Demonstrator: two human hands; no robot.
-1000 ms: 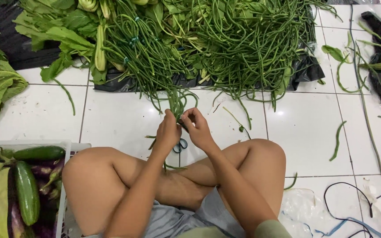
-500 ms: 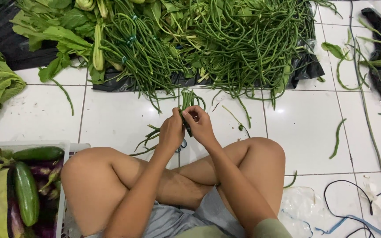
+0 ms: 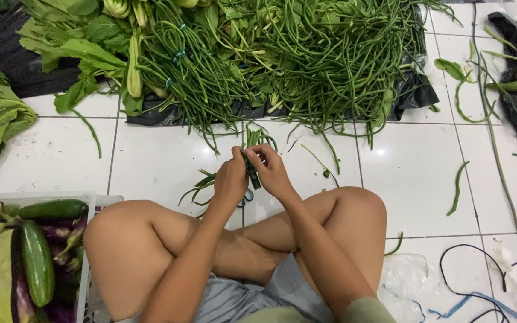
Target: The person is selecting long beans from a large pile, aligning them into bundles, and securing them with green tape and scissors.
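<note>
I sit cross-legged on white floor tiles. Both hands meet in front of my knees around a small bundle of long green beans (image 3: 257, 139). My left hand (image 3: 230, 179) grips the bundle from the left, with bean ends trailing down past it to the floor. My right hand (image 3: 270, 169) pinches the bundle from the right, fingers closed on it near the middle. Whether a tie is in the fingers is too small to tell.
A big heap of long beans (image 3: 306, 54) and leafy greens (image 3: 85, 54) lies on black plastic ahead. A white crate (image 3: 85, 263) at my left holds cucumbers (image 3: 36, 260) and eggplants. Loose beans (image 3: 457, 185) and cords (image 3: 468, 281) lie on the right.
Both hands lifted the bean bundle slightly and shifted it right; loose bean ends now fan out on the floor to the left of my left hand.
</note>
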